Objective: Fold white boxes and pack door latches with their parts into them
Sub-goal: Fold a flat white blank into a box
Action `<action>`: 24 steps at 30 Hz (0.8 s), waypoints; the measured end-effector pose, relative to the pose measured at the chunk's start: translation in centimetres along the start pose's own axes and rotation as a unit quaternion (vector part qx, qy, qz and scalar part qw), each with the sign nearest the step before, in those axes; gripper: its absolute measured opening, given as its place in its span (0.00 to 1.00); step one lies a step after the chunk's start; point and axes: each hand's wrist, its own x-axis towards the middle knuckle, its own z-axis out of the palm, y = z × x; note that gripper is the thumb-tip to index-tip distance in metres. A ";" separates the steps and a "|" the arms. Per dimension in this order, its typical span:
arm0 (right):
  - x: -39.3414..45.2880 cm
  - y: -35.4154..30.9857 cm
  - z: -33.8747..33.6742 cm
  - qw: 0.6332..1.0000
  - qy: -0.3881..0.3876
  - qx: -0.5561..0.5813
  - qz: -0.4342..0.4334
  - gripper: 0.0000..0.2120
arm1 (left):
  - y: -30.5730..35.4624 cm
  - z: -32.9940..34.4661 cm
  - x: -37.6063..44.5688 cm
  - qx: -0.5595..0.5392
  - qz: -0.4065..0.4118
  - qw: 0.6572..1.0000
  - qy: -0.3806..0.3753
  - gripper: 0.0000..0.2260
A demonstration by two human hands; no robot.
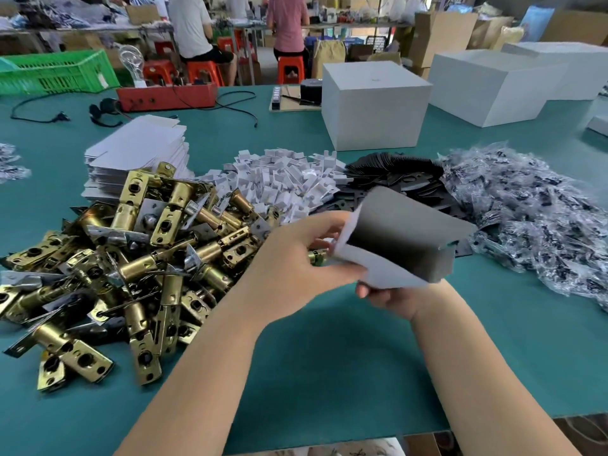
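Right hand [391, 296] grips the box [399, 240] from beneath, its open mouth facing left; left hand [297, 258] pinches a latch [317, 257] at that mouth.

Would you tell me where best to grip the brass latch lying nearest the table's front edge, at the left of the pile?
Probably by its round brass barrel, coming from above with fingers across it. That latch lies flat on the green table at the pile's edge, its barrel exposed. The flat end with holes looks thin and sharp-edged, and another latch lies close beneath it.
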 end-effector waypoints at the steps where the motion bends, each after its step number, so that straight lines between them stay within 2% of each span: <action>1: 0.4 0.0 -0.3 0.997 0.039 -0.056 -0.024 0.10 | 0.0 0.3 0.2 -0.016 -0.006 1.000 0.016 0.18; 4: 0.4 -1.2 -1.4 0.976 0.145 -0.065 -0.150 0.16 | -1.0 1.6 0.3 -0.051 -0.043 0.994 0.086 0.15; 6: 0.3 -1.4 -1.8 0.953 0.106 -0.062 -0.276 0.16 | -1.9 2.7 0.1 -0.010 -0.064 0.992 0.105 0.13; 8: 0.1 -0.7 -1.7 0.938 0.068 -0.030 -0.337 0.16 | -2.5 3.7 0.1 0.030 -0.079 0.991 0.107 0.12; 12: 0.4 0.7 -0.5 0.916 0.131 -0.051 -0.376 0.18 | -3.4 5.0 0.0 0.076 -0.096 0.986 0.116 0.11; 16: 0.9 1.4 0.3 0.929 0.169 -0.019 -0.328 0.25 | -4.0 5.2 0.0 0.117 -0.113 0.980 0.115 0.15; 20: 1.3 1.5 0.5 0.923 0.177 -0.040 -0.339 0.24 | -4.2 5.5 -0.2 0.140 -0.117 0.977 0.110 0.20; 24: 1.5 1.3 0.2 0.925 0.198 -0.007 -0.325 0.11 | -3.6 5.3 -0.5 0.148 -0.112 0.977 0.110 0.18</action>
